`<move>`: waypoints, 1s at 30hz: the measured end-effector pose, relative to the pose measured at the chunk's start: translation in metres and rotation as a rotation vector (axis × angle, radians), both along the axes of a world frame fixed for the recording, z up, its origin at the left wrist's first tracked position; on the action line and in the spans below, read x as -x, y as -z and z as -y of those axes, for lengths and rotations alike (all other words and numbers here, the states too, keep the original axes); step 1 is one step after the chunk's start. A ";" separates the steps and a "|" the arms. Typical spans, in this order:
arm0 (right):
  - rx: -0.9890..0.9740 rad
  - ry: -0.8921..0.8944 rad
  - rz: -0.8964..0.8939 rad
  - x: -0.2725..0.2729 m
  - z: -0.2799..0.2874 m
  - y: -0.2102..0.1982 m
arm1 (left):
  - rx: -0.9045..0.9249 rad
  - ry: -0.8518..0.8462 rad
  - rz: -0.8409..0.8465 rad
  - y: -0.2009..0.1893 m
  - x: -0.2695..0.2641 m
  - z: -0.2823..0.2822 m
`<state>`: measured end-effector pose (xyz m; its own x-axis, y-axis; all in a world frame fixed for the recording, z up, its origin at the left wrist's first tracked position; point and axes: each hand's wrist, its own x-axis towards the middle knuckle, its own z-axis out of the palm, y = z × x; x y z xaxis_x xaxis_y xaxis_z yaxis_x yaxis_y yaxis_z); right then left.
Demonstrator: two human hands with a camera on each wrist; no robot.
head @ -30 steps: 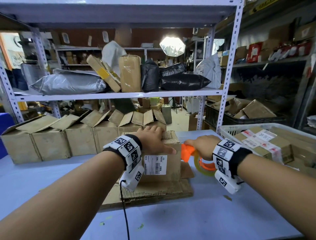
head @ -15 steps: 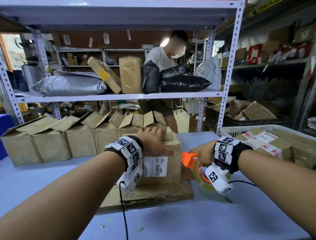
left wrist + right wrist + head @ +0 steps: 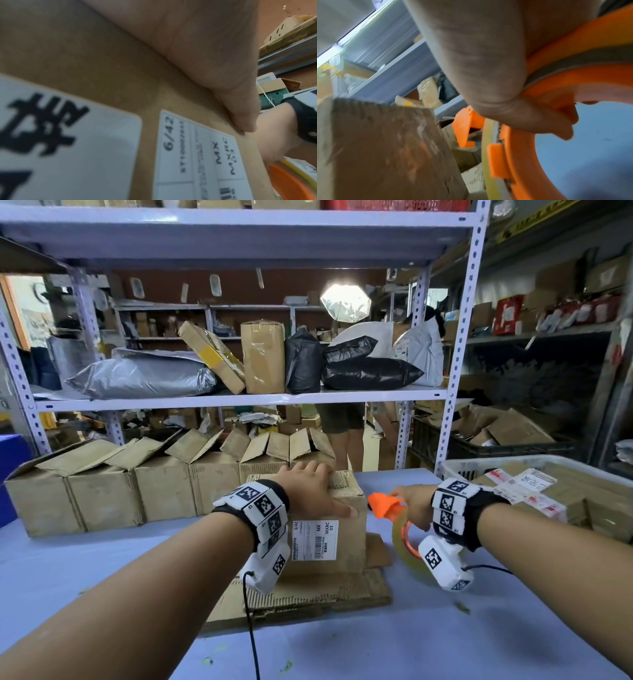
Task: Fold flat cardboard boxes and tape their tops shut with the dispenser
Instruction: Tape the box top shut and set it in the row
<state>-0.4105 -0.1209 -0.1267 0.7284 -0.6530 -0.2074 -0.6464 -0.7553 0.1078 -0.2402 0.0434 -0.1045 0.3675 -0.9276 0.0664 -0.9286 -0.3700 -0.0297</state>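
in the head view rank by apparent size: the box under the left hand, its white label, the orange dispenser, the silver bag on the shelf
1. silver bag
2. box, partly hidden by the left hand; similar to the bag, unsure
3. orange dispenser, in the right hand
4. white label, close to it

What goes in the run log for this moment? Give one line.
left hand flat on box top | right hand grips tape dispenser beside box's right side | box stands on flat cardboard
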 end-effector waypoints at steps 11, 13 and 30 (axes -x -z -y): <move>-0.247 0.392 0.255 0.021 0.025 0.021 | 0.009 0.001 -0.010 -0.001 0.002 -0.003; -0.293 0.396 0.247 0.021 0.026 0.021 | 0.017 0.003 -0.012 -0.002 0.003 -0.003; -0.727 0.050 0.974 -0.076 -0.072 -0.020 | 0.021 0.104 -0.577 -0.021 -0.002 -0.012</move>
<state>-0.3349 -0.0485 -0.1064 0.7607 -0.6439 0.0824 -0.2513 -0.4092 -0.8772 -0.2382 0.0554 -0.0839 0.2570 -0.9614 -0.0984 -0.8239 -0.2711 0.4976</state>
